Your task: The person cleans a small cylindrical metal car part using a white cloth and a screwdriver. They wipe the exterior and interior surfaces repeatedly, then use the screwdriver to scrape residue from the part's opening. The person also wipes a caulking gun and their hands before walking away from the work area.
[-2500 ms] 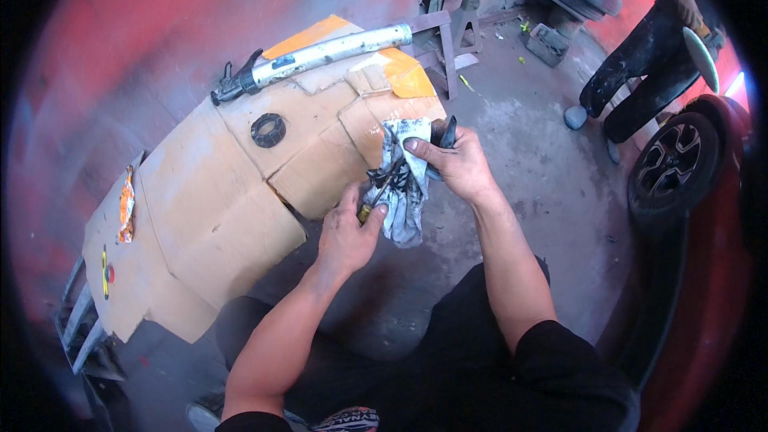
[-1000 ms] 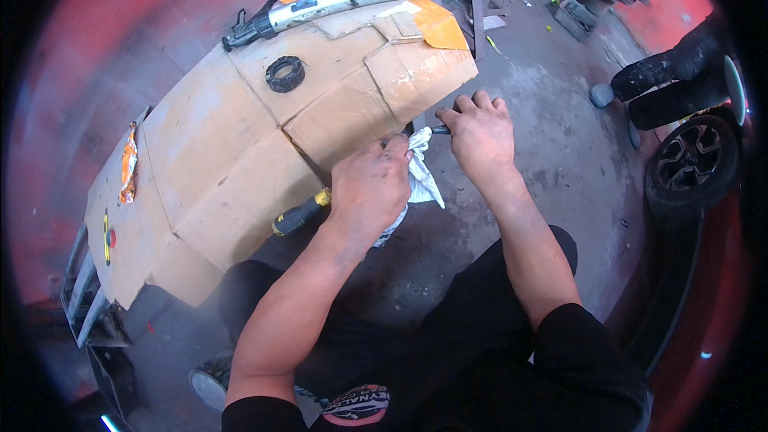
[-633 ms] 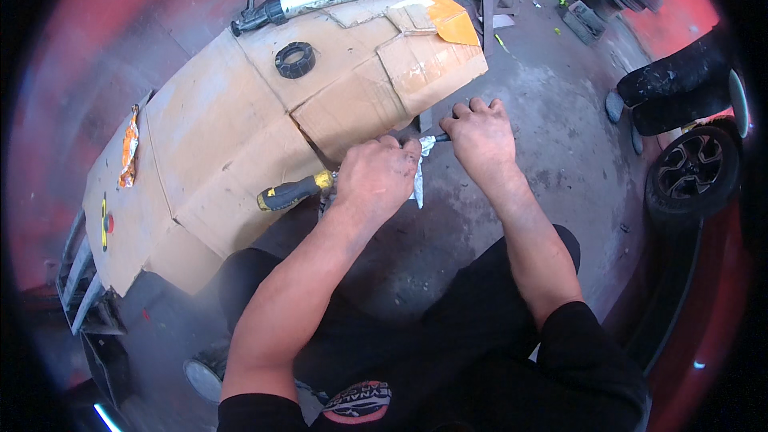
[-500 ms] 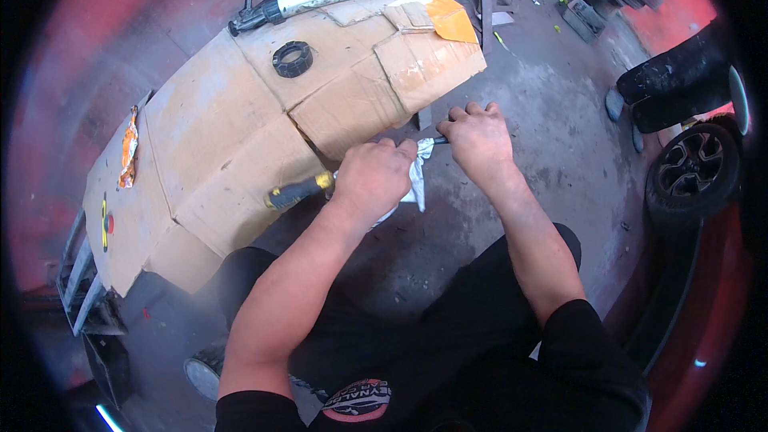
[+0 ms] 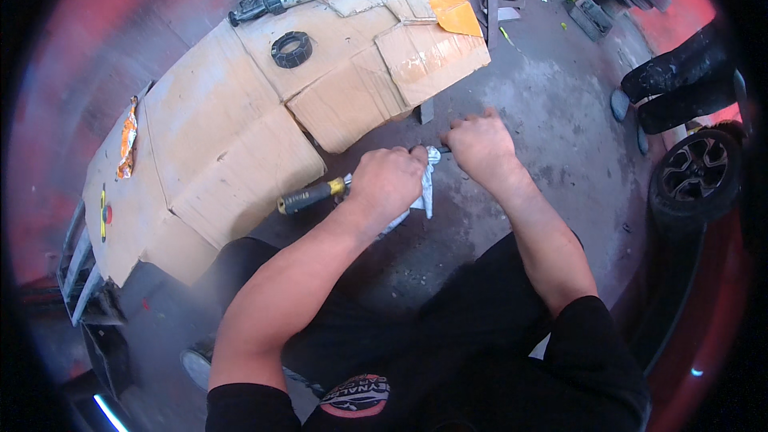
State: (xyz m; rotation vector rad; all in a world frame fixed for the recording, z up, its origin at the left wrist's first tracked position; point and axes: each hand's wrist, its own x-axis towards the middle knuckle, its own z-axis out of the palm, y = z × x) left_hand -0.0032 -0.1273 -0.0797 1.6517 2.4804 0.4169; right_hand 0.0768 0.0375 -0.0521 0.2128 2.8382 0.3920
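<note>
Rag (image 5: 427, 192), pale and crumpled, hangs below the fingers of the left hand (image 5: 390, 182), which is closed around its upper part with the knuckles up. A screwdriver (image 5: 310, 196) with a black and yellow handle sticks out on the thumbless side of that hand, to its left, its handle overlapping the near edge of the cardboard (image 5: 232, 140); whether the two touch, I cannot tell. Just right of the left hand, a short dark rod (image 5: 445, 150) bridges the gap to the right hand (image 5: 482, 142), whose fingers are curled around its far end. Whether the rod and the screwdriver are one piece is hidden beneath the left hand. The likeliest trouble is a slip: a greasy surface or a loose hold on the cloth could let the rod slide through, and a hard tug would then jerk the hands apart. A thin fold could also let an edge or tip press through to the left palm. With its handle jutting out unsupported, the screwdriver could knock the cardboard if the left hand swings that way, or drop to the floor (image 5: 552, 116) beneath both hands if that grip opens too soon.
</note>
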